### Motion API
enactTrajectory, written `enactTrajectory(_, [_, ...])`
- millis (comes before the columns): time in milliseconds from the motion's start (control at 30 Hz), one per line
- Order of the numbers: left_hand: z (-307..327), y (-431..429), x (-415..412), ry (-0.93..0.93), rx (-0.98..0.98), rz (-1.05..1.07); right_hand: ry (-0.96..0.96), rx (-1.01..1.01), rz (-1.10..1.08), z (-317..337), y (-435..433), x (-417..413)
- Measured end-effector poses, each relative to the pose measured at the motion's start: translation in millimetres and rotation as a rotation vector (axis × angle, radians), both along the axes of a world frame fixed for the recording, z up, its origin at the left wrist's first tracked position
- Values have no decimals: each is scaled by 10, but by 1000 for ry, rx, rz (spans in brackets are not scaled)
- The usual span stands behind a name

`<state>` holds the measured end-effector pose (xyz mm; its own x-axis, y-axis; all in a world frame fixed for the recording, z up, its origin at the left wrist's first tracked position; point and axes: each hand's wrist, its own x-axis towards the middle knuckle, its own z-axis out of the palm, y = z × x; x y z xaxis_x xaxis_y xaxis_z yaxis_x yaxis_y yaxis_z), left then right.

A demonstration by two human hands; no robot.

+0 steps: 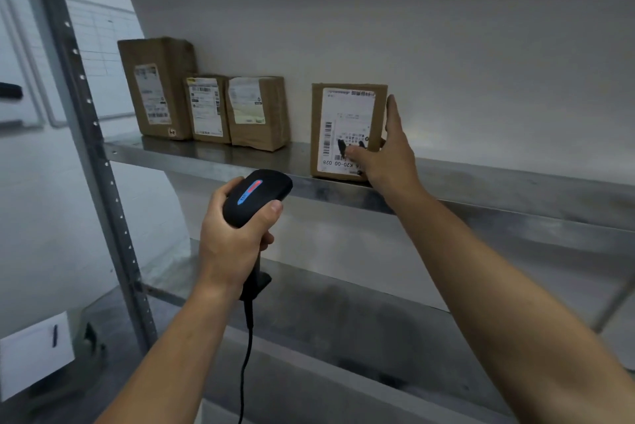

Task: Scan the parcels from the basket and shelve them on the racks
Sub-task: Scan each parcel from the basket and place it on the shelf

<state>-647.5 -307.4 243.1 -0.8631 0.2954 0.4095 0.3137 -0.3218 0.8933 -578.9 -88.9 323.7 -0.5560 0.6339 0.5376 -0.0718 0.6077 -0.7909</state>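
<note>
Standing upright at the front edge of the upper shelf [515,190], long axis vertical and label facing out, the parcel [343,114] is pinched by the right hand [388,159]: thumb on the label, index finger up its right side, the other fingers seemingly behind. The left hand [230,245] grips the scanner [256,195] below and left of the label, so a scan likely needs only an upward aim.

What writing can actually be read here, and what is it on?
"K20-00 028": upside down on the label of the right parcel, held by the right hand.
Rest of that label: too blurred.
Labels on the three left parcels: too blurred.
The wall chart: too blurred.
The scanner: no text visible.
</note>
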Motion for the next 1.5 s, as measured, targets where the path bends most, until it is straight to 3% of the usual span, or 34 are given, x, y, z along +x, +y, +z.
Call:
enactTrajectory(300, [227,74,-587,32,11,-43,-38,-13,20,219,-64,-501])
enactTrajectory(867, [304,-14,-1679,51,58,-241,-109,-45,-167,278,-178,-1448])
enactTrajectory(1300, [213,81,-1848,61,44,-347,-109,-16,-233,261,-219,-1409])
enactTrajectory(1500, [293,247,-1591,79,69,-391,-157,190,-310,267,-171,-1020])
